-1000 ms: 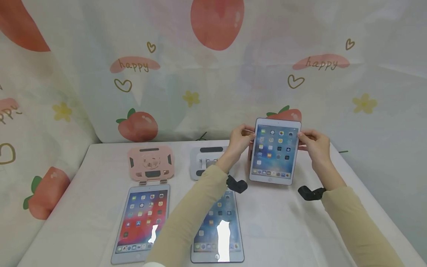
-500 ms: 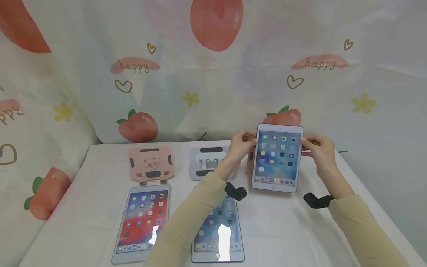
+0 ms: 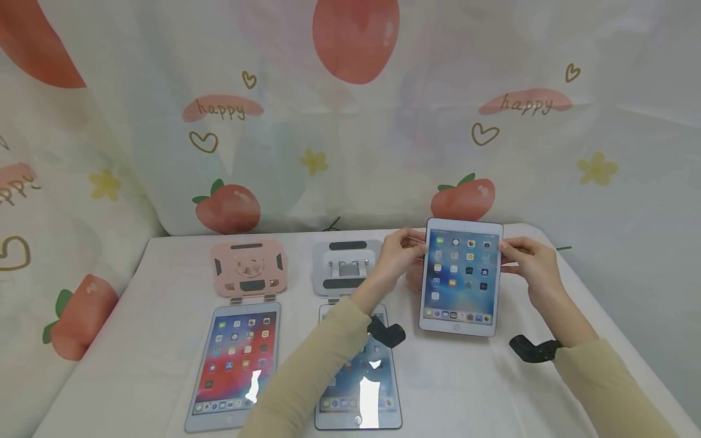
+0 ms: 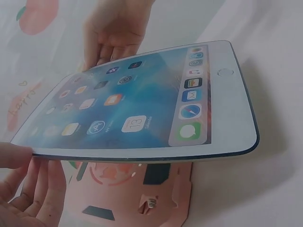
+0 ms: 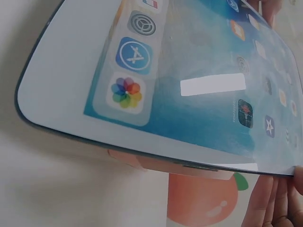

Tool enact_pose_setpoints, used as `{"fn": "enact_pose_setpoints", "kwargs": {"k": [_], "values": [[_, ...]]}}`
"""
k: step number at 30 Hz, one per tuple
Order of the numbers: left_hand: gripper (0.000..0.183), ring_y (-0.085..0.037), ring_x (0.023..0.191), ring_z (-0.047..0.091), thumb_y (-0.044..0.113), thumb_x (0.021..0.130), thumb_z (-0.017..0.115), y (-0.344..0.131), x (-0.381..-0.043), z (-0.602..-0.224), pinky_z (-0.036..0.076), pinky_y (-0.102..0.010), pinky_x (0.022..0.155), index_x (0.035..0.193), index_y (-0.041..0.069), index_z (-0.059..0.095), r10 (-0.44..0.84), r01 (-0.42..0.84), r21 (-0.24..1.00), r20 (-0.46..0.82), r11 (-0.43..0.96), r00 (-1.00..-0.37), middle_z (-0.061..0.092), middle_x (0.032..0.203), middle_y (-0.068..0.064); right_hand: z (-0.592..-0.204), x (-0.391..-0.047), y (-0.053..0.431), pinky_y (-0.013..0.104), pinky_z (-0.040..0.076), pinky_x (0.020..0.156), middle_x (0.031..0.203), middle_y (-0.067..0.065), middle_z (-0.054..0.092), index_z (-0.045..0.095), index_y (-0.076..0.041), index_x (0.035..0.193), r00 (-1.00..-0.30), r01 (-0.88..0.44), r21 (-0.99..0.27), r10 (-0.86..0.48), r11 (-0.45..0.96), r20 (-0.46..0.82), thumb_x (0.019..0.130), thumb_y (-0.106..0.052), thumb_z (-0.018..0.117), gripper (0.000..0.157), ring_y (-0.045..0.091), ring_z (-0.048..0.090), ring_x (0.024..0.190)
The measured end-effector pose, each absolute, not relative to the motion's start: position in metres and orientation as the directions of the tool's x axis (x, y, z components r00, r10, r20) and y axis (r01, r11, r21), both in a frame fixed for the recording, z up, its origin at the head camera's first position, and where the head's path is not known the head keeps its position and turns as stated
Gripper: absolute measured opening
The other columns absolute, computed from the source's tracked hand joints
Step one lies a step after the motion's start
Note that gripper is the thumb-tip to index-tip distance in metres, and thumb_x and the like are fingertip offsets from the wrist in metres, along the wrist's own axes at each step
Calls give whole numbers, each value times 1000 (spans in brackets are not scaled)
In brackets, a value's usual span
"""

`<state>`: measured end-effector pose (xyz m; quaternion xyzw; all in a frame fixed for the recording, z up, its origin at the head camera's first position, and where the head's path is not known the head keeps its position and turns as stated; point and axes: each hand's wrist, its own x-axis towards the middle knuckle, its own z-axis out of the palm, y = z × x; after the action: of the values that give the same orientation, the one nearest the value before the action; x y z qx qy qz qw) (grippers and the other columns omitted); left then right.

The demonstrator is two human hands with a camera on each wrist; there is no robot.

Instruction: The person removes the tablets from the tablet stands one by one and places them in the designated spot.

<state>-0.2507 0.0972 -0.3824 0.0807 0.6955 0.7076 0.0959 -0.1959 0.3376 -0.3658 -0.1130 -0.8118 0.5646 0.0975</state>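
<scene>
A white-framed tablet with a blue home screen is held tilted up at the right of the table. My left hand pinches its left edge, thumb in front and fingers behind. On the opposite edge, my right hand grips it the same way. Behind and below the tablet lies a pink stand with dark pads, mostly hidden in the head view. The tablet's lower end is raised over the white cloth, its shadow showing in the left wrist view.
A pink stand lies at the back left, with a red-screened tablet in front of it. Beside them are a grey-white stand and another tablet, partly covered by my left sleeve. A patterned cloth backdrop rises behind the table.
Both hands have brought the tablet lower, nearer to me and slightly to the right. The other tablets and stands have stayed where they were.
</scene>
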Motion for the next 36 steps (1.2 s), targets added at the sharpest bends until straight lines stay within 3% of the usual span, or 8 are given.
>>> {"fn": "enact_pose_setpoints", "kwargs": {"k": [3, 6, 14, 17, 22, 27, 36], "values": [[18, -6, 72, 59, 4, 86, 66, 97, -245, -386, 56, -21, 68, 104, 4, 66, 244, -31, 1000, -31, 1, -969, 65, 87, -4, -372, -193, 341, 11, 54, 65, 78, -22, 59, 60, -22, 98, -958, 76, -929, 286, 363, 33, 95, -35, 57, 13, -3, 58, 71], [16, -5, 74, 56, 5, 85, 67, 98, -240, -390, 54, -20, 68, 101, 5, 66, 241, -39, 999, -43, 20, -969, 64, 86, -2, -382, -192, 347, 12, 54, 63, 77, -18, 61, 63, -17, 97, -958, 64, -934, 285, 353, 42, 93, -36, 61, 20, 0, 59, 71], [17, -7, 72, 58, 4, 85, 66, 101, -226, -402, 58, -27, 70, 102, 5, 66, 235, -74, 997, -70, -8, -969, 64, 85, -3, -383, -179, 346, 13, 54, 64, 76, -22, 60, 62, -18, 98, -969, 63, -913, 243, 404, 40, 95, -33, 58, 15, -1, 59, 70], [18, -7, 70, 60, 3, 85, 65, 102, -222, -406, 59, -27, 70, 103, 5, 66, 231, -96, 995, -88, -22, -969, 65, 86, -4, -400, -183, 357, 14, 55, 65, 78, -21, 61, 62, -13, 103, -968, 77, -903, 249, 422, 34, 94, -37, 59, 26, 0, 60, 72], [18, -8, 70, 61, 1, 85, 65, 102, -214, -412, 59, -25, 69, 102, 4, 65, 225, -127, 991, -116, -35, -967, 67, 88, -5, -449, -200, 386, 15, 55, 66, 84, -19, 63, 62, -16, 111, -960, 114, -889, 279, 444, 16, 89, -52, 59, 42, 2, 61, 76], [18, -9, 69, 63, 2, 84, 66, 100, -208, -418, 60, -27, 69, 102, 3, 65, 233, -135, 990, -122, -40, -965, 67, 87, -6, -469, -202, 397, 17, 56, 64, 85, -14, 65, 62, -13, 111, -969, 94, -888, 246, 450, 22, 90, -49, 60, 41, 8, 61, 77], [15, -11, 64, 65, 0, 83, 64, 98, -197, -426, 60, -27, 64, 98, 3, 63, 242, -168, 986, -158, -23, -957, 68, 85, -7, -479, -190, 391, 19, 56, 65, 83, -17, 64, 60, -11, 111, -969, 125, -875, 246, 467, -7, 91, -51, 57, 45, 5, 62, 75]]}}
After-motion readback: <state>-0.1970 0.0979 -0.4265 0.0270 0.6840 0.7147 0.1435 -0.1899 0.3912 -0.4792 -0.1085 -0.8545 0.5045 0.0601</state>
